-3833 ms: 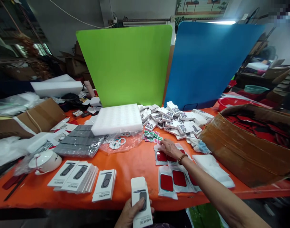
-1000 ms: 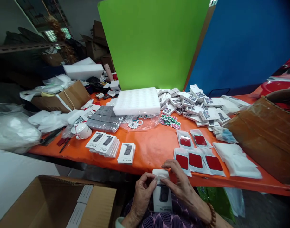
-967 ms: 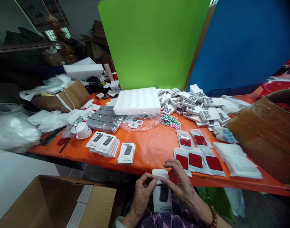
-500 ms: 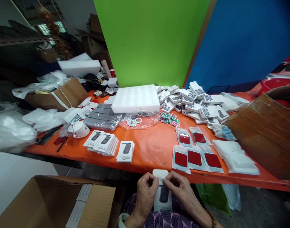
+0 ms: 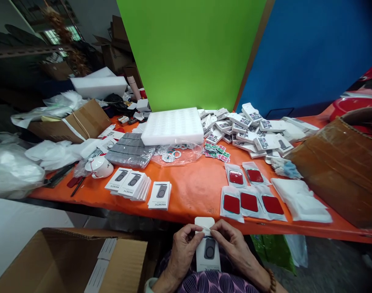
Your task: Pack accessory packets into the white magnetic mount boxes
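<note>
Two grips, left hand (image 5: 186, 249) and right hand (image 5: 232, 243), pinching white box (image 5: 207, 260) top; table edge (image 5: 182, 217) beyond

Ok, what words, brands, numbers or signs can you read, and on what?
"MAGNETIC": small stack of white boxes
"MAGNETIC": larger stack to its left
Smaller print on both: too small to read
Held box: bottom wording partly hidden, not surely readable
Pile of boxes, green and pink cards, mug: markings too small or blurred
Brown carton: faint lettering, unreadable
</note>
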The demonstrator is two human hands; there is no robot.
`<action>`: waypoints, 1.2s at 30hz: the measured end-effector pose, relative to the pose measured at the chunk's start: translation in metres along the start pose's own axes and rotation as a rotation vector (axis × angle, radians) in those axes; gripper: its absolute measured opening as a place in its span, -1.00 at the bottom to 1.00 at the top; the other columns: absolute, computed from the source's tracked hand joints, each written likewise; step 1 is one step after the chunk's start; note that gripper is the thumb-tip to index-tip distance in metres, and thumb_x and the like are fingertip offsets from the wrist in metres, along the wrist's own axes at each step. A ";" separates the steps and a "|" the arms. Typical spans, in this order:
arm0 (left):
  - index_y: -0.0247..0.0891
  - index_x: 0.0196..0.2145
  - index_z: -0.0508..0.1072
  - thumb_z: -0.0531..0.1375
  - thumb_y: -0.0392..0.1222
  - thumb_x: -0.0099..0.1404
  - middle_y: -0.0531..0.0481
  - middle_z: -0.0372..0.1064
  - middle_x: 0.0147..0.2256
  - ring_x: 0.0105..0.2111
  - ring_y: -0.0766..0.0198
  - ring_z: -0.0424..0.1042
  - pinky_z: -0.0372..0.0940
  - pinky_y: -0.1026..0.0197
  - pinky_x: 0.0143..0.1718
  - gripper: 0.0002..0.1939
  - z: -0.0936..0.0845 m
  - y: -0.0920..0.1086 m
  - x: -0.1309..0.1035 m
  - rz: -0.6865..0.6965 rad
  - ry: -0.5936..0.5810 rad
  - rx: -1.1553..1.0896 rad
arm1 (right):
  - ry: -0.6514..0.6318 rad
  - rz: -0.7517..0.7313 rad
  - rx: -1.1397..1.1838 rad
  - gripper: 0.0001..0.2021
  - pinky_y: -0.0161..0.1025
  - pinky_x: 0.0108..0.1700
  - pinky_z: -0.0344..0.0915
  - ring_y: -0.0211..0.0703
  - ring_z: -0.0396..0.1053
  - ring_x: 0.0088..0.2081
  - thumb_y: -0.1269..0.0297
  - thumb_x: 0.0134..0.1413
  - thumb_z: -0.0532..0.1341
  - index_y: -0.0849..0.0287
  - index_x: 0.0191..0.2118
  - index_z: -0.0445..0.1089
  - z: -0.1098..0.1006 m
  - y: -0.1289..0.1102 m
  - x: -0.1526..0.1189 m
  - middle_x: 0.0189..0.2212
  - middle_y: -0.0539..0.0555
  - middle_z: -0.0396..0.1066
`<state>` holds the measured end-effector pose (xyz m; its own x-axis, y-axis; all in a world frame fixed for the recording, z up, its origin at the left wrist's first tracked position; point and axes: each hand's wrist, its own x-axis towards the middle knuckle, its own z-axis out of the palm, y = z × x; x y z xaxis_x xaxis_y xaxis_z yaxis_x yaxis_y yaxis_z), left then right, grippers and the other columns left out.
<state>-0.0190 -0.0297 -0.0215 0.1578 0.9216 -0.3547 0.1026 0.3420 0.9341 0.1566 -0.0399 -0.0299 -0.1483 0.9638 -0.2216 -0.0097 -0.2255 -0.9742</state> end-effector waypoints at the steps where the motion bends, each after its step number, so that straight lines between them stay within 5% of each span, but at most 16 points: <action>1: -0.31 -0.31 0.52 0.27 -0.04 0.11 0.05 0.36 -0.49 -0.49 0.34 0.26 0.20 0.32 -0.45 -0.73 -0.001 -0.003 0.000 0.007 0.001 0.022 | -0.013 0.031 0.038 -0.69 -0.33 -0.45 0.11 -0.30 0.16 -0.50 0.00 0.08 0.23 0.19 -0.41 0.33 0.000 0.002 0.001 -0.53 -0.05 0.26; 6: -0.31 -0.36 0.53 0.25 -0.07 0.13 -0.02 0.40 -0.44 -0.43 0.27 0.35 0.27 0.26 -0.38 -0.77 -0.001 -0.001 -0.001 0.067 0.018 0.055 | -0.028 0.124 0.183 -0.65 -0.36 -0.53 0.05 -0.34 0.12 -0.58 -0.01 -0.07 0.33 0.18 -0.46 0.30 0.005 0.003 0.004 -0.62 -0.10 0.22; 10: -0.29 -0.50 0.50 0.26 -0.12 0.13 -0.08 0.41 -0.32 -0.27 0.20 0.41 0.29 0.21 -0.18 -0.83 0.005 0.009 0.001 0.203 0.096 0.016 | 0.117 0.007 0.170 -0.67 -0.33 -0.42 0.16 -0.29 0.20 -0.48 0.07 -0.06 0.35 0.20 -0.54 0.31 0.012 -0.003 0.006 -0.54 -0.04 0.26; 16: -0.22 -0.28 0.36 0.33 -0.15 0.05 0.10 0.36 -0.44 -0.44 0.33 0.36 0.27 0.30 -0.38 -0.70 0.009 0.010 0.007 0.091 0.094 -0.305 | 0.147 0.004 0.343 -0.58 -0.31 -0.32 0.27 -0.21 0.33 -0.37 0.13 -0.14 0.41 0.09 -0.14 0.33 0.015 -0.003 0.010 -0.41 -0.02 0.37; 20: -0.29 -0.31 0.43 0.35 -0.14 0.03 0.04 0.41 -0.43 -0.40 0.31 0.38 0.27 0.27 -0.31 -0.72 0.005 0.008 0.007 0.063 0.021 -0.255 | 0.076 -0.052 0.169 -0.80 -0.28 -0.30 0.25 -0.19 0.31 -0.36 0.13 0.01 0.32 0.14 -0.36 0.39 0.009 -0.003 0.006 -0.42 0.01 0.35; 29: -0.28 -0.50 0.49 0.32 -0.16 0.08 -0.01 0.41 -0.46 -0.37 0.24 0.39 0.28 0.20 -0.24 -0.86 -0.002 0.003 -0.002 0.258 0.045 -0.029 | 0.039 -0.234 -0.074 -0.81 -0.23 -0.29 0.24 -0.14 0.31 -0.36 0.17 0.10 0.25 0.13 -0.46 0.37 0.007 -0.007 -0.004 -0.43 0.04 0.34; 36: -0.31 -0.44 0.48 0.32 -0.10 0.06 0.04 0.40 -0.49 -0.45 0.31 0.34 0.24 0.28 -0.37 -0.79 0.002 0.011 0.000 0.066 0.091 -0.137 | 0.082 -0.115 -0.092 -0.81 -0.28 -0.36 0.19 -0.19 0.25 -0.40 0.14 0.07 0.26 0.15 -0.40 0.41 0.009 -0.010 0.002 -0.46 0.01 0.30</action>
<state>-0.0162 -0.0265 -0.0110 0.0697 0.9535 -0.2933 -0.0406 0.2965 0.9542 0.1471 -0.0371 -0.0198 -0.0706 0.9917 -0.1075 0.0695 -0.1027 -0.9923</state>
